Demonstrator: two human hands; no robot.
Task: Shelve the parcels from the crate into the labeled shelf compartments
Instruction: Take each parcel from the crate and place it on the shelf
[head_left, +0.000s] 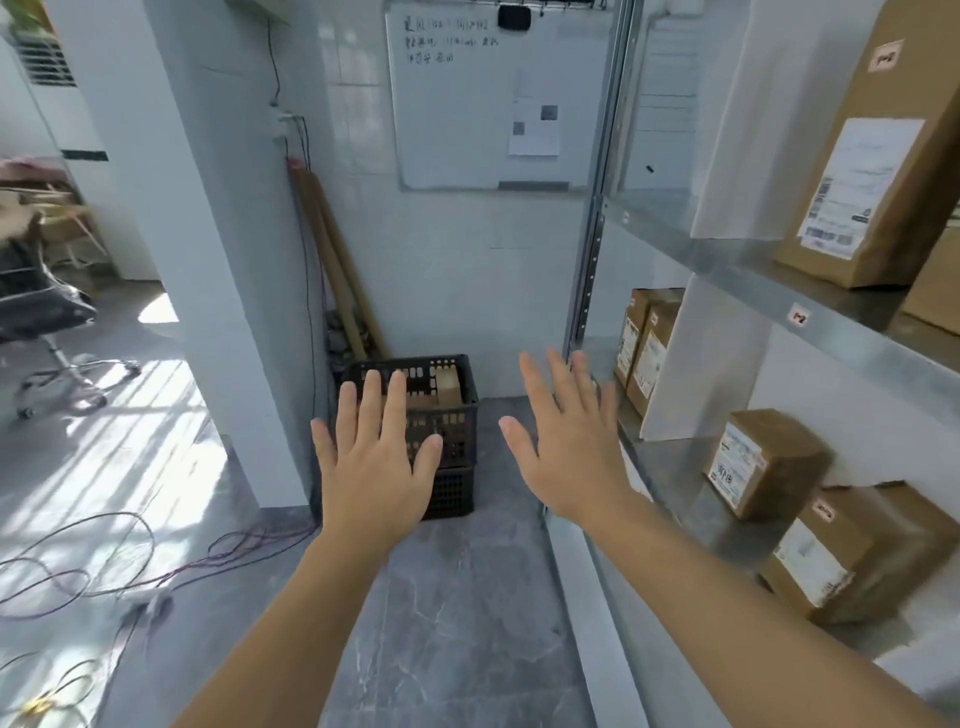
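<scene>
I see my left hand (376, 462) and my right hand (566, 441) both spread flat with straight fingers, holding nothing, black plastic crate (464, 415) on the grey floor (457, 597) ahead, brown parcels (449, 387) inside it, metal shelf (727, 265) at my right, labelled cardboard boxes (763, 462) standing on it

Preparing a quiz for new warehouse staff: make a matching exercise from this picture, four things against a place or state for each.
Things
1. black crate
2. whiteboard
3. left hand
4. tall parcel

Places or states
A. upright on the upper shelf
B. fingers spread, holding nothing
C. on the floor, brown boxes inside
D. on the back wall, handwriting at its top

Pairs: 1-C, 2-D, 3-B, 4-A
</scene>
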